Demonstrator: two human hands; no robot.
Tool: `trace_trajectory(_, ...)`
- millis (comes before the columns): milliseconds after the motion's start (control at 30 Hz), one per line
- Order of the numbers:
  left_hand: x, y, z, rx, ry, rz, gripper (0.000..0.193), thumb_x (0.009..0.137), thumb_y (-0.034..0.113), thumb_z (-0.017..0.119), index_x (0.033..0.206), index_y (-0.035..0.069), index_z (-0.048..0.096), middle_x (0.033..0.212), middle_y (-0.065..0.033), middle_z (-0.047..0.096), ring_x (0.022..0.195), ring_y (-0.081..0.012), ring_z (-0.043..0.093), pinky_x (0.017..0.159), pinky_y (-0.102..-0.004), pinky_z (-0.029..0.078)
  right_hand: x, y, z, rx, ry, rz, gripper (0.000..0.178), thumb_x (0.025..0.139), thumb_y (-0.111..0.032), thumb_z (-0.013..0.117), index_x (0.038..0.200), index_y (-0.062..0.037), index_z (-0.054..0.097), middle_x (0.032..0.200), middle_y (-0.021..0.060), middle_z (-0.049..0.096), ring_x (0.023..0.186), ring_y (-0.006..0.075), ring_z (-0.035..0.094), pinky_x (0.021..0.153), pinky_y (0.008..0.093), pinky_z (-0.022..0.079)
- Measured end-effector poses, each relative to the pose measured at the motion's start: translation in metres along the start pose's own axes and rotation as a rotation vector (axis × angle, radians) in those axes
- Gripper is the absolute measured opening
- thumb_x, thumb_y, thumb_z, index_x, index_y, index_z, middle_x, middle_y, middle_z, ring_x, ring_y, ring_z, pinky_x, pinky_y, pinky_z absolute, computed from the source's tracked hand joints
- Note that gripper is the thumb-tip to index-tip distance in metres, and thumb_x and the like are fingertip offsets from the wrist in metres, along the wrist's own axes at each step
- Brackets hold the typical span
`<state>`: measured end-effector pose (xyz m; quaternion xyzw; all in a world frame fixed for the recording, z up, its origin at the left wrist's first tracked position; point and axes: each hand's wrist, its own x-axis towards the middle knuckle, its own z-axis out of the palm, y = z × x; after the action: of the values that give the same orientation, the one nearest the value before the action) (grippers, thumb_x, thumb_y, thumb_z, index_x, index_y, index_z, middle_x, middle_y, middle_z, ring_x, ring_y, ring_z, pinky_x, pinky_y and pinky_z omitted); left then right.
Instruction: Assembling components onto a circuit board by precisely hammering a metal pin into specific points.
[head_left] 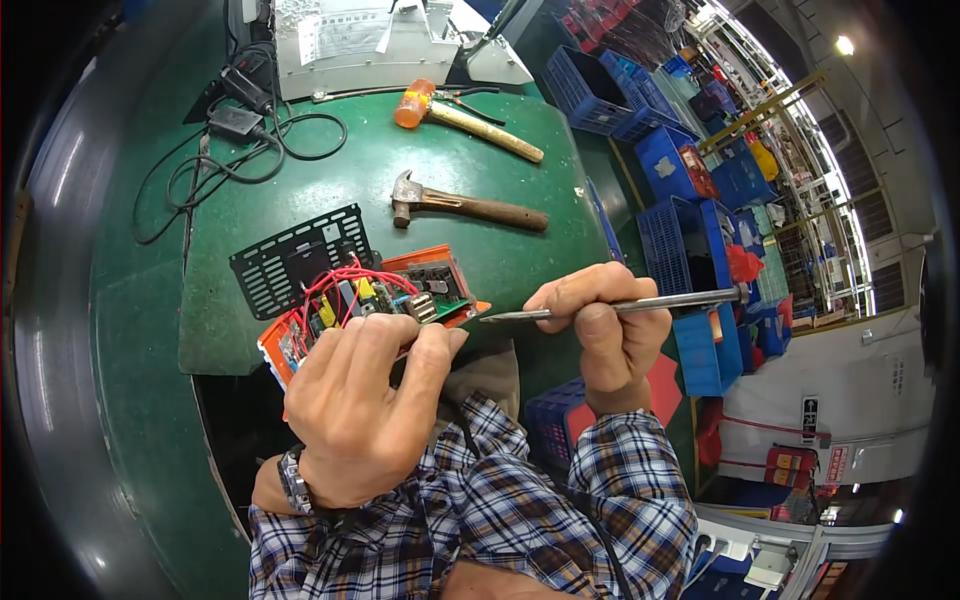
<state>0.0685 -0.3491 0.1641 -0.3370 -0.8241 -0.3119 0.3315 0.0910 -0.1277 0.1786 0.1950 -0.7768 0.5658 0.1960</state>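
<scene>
Plaid sleeves lead to two hands held apart: the left hand bends over the near side of an orange-cased electronic unit (whether it grips, one cannot tell), and the right hand is closed around a pointed metal rod. The unit sits at the green table's near edge.

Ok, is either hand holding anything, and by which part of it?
The right hand holds a pointed metal rod around its middle. The left hand is at the open device's near side; whether it grips is hidden.
</scene>
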Motion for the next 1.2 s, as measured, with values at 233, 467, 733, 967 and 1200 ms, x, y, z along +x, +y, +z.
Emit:
trace_trajectory(233, -0.001, 0.001, -0.001, 0.007, -0.007, -0.003, 0.017, 0.074, 0.01, 0.078, 0.088, 0.004, 0.07, 0.078, -0.0053, 0.059, 0.066, -0.0187, 0.061, 0.054, -0.0307, 0.044, 0.007, 0.013, 0.004, 0.048, -0.036, -0.206, 0.015, 0.097, -0.004, 0.057, 0.093, 0.0087, 0.064, 0.07, 0.0087, 0.065, 0.058, 0.0144, 0.063, 0.053, 0.0256, 0.049)
trace_trajectory(467, 0.0, 0.0, 0.001, -0.003, 0.001, 0.001, 0.018, 0.073, 0.01, 0.078, 0.088, 0.004, 0.07, 0.078, -0.0054, 0.058, 0.066, -0.0184, 0.061, 0.054, -0.0305, 0.044, 0.01, 0.012, -0.003, 0.003, -0.126, -0.171, 0.011, 0.096, -0.004, 0.06, 0.093, 0.0046, 0.066, 0.069, 0.0078, 0.065, 0.055, 0.013, 0.06, 0.051, 0.0272, 0.046)
trace_trajectory(733, 0.005, -0.009, 0.002, 0.0, 0.017, 0.005, 0.019, 0.072, 0.01, 0.077, 0.089, 0.006, 0.07, 0.077, -0.0041, 0.057, 0.064, -0.0187, 0.058, 0.053, -0.0309, 0.045, 0.03, -0.005, -0.008, -0.135, -0.293, -0.033, 0.026, 0.093, -0.022, 0.06, 0.086, 0.003, 0.06, 0.067, 0.0109, 0.063, 0.063, 0.0172, 0.065, 0.065, 0.0306, 0.054)
trace_trajectory(967, 0.034, -0.012, 0.0, -0.036, -0.014, 0.014, 0.03, 0.073, 0.006, 0.078, 0.101, 0.004, 0.067, 0.089, -0.0078, 0.058, 0.081, -0.0238, 0.06, 0.068, -0.0361, 0.049, 0.068, -0.008, 0.0, -0.236, -0.352, -0.156, 0.016, 0.097, -0.008, 0.053, 0.087, 0.0029, 0.058, 0.068, 0.0074, 0.058, 0.056, 0.0151, 0.056, 0.055, 0.0307, 0.045)
trace_trajectory(1200, 0.07, -0.033, 0.009, -0.551, 0.033, 0.011, 0.047, 0.086, -0.005, 0.063, 0.132, -0.001, 0.056, 0.117, -0.0169, 0.065, 0.103, -0.0324, 0.064, 0.09, -0.0412, 0.049, 0.096, 0.005, 0.013, -0.333, -0.389, -0.339, 0.006, 0.095, -0.003, 0.056, 0.091, 0.0015, 0.055, 0.076, 0.0133, 0.057, 0.065, 0.0314, 0.058, 0.059, 0.0401, 0.042)
